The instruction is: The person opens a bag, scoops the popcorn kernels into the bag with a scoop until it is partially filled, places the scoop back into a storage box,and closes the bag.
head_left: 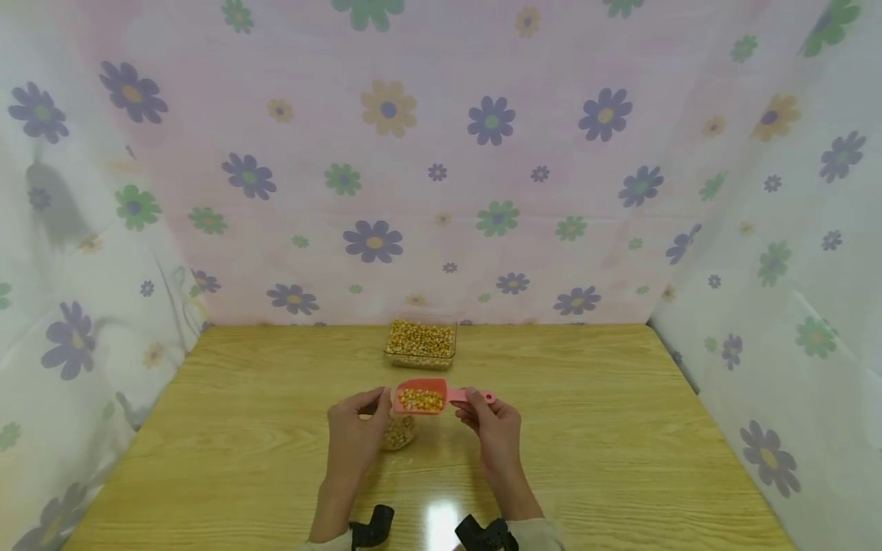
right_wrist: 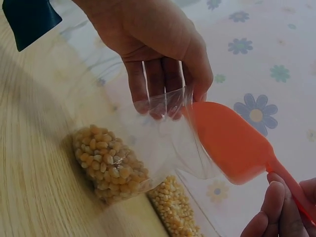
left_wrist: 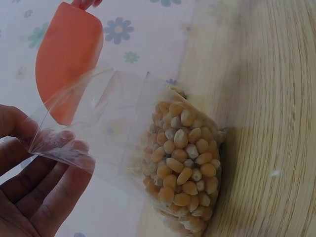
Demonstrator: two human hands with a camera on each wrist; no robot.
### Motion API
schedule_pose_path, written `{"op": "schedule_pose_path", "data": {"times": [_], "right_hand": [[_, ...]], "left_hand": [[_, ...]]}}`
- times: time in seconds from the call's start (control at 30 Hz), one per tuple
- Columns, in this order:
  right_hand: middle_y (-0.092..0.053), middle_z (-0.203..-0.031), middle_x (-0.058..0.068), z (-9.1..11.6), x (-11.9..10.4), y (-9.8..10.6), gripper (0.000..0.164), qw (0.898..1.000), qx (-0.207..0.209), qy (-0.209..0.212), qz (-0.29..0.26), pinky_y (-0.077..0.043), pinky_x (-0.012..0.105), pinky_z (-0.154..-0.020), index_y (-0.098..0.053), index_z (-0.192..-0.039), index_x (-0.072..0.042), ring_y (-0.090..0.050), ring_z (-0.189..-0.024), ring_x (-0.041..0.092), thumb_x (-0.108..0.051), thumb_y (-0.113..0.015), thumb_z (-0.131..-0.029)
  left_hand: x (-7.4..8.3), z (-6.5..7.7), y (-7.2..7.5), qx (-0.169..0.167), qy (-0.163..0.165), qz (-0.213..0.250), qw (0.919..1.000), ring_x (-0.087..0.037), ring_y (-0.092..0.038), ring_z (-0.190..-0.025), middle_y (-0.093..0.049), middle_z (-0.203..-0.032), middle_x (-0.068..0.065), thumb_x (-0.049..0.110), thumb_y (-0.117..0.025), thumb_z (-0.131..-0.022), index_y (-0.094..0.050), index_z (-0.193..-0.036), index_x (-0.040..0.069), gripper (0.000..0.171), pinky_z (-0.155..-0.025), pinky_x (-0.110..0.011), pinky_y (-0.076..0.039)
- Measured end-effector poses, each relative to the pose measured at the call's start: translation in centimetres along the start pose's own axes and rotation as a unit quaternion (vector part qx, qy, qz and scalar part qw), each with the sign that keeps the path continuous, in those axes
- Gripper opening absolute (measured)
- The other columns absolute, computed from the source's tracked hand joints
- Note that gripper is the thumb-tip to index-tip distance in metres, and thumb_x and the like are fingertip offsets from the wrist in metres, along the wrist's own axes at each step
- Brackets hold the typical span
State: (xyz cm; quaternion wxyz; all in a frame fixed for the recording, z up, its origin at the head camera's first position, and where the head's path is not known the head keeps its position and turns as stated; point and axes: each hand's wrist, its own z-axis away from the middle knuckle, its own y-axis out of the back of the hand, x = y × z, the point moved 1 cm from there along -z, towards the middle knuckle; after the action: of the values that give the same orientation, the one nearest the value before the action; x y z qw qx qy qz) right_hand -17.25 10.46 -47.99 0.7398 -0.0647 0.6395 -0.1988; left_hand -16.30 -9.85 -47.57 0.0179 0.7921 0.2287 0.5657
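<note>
My left hand (head_left: pixel 354 428) pinches the top edge of a clear plastic bag (left_wrist: pixel 123 148) between thumb and fingers. Corn kernels (left_wrist: pixel 185 163) fill the bottom of the bag, which sits on the table. In my right hand (head_left: pixel 498 435) is the handle of a coral-pink scoop (head_left: pixel 422 383), held level above the bag with yellow kernels lying in its bowl. The scoop's front lip overlaps the bag's mouth in the right wrist view, right by my left fingertips (right_wrist: pixel 173 114).
Behind the scoop, a clear rectangular container (head_left: pixel 420 354) full of corn kernels stands near the back edge of the wooden table (head_left: pixel 586 428). A flower-printed cloth (head_left: pixel 448 191) hangs behind the table and along both sides.
</note>
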Motion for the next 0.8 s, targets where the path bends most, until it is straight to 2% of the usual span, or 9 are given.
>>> {"op": "schedule_pose_path", "data": {"times": [0.37, 0.67, 0.8], "right_hand": [[-0.078, -0.081, 0.005, 0.1, -0.09, -0.46, 0.026, 1.0, 0.001, 0.019, 0.013, -0.06, 0.03, -0.075, -0.072, -0.103, 0.013, -0.071, -0.066, 0.012, -0.012, -0.068, -0.099], [-0.078, -0.087, 0.016, 0.58, -0.16, -0.55, 0.026, 0.996, 0.002, 0.064, 0.068, -0.06, 0.028, -0.075, -0.072, -0.104, 0.013, -0.073, -0.069, 0.017, -0.012, -0.068, -0.099], [-0.078, -0.086, 0.015, 0.83, -0.16, -0.65, 0.025, 0.993, 0.003, 0.078, 0.087, -0.059, 0.027, -0.075, -0.073, -0.103, 0.012, -0.073, -0.07, 0.017, -0.013, -0.068, -0.099]], "left_hand": [[0.12, -0.22, 0.17, -0.002, -0.022, -0.02, 0.9996, -0.014, -0.07, -0.072, -0.078, -0.089, -0.012, 0.007, -0.07, -0.096, -0.08, -0.101, -0.002, 0.014, -0.066, -0.024, -0.057], [-0.1, 0.01, 0.3, -0.001, -0.017, -0.005, 0.9998, -0.013, -0.07, -0.069, -0.077, -0.083, -0.011, 0.005, -0.072, -0.094, -0.081, -0.099, -0.002, 0.013, -0.065, -0.026, -0.057], [-0.11, 0.18, 0.37, -0.001, -0.019, -0.007, 0.9998, -0.013, -0.069, -0.069, -0.077, -0.081, -0.011, 0.005, -0.072, -0.094, -0.08, -0.099, -0.002, 0.013, -0.066, -0.029, -0.058]]}}
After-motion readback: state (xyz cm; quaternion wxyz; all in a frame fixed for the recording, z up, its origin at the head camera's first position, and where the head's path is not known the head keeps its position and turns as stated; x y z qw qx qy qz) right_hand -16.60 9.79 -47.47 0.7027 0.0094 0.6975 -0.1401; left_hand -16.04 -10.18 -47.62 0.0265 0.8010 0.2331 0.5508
